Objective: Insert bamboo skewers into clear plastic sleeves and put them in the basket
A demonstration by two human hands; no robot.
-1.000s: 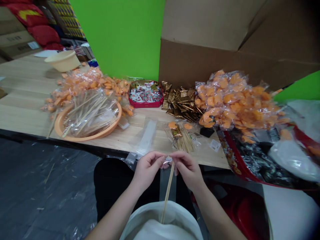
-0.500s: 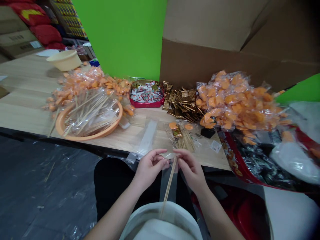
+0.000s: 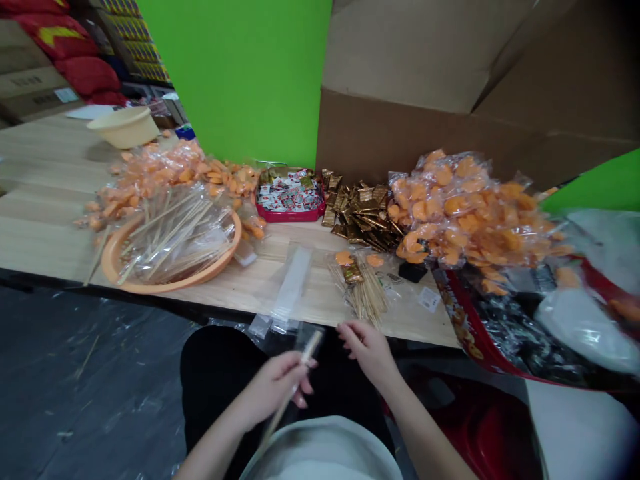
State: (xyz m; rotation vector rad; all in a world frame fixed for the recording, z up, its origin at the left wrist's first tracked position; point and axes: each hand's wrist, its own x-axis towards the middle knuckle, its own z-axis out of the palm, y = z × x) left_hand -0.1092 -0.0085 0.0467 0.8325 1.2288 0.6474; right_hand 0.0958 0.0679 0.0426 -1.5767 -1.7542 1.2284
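Left grip [image 3: 280,385] now pinches the bagged sticks [image 3: 313,343] alone, the right grip [image 3: 369,352] loosely spread and apart.

The basin [image 3: 167,288] (apparently holding bagged sticks [image 3: 175,230]) lies left of the sachet pile [image 3: 364,213].

Cream bowl [image 3: 125,129] on left part of pale wood table [image 3: 40,213]; green panel [image 3: 240,73] upright behind, brown cardboard [image 3: 400,60] beside it; red bags [image 3: 87,75] near cartons [image 3: 27,83], back left; grey floor [image 3: 45,373] below, scraps [image 3: 65,435] scattered
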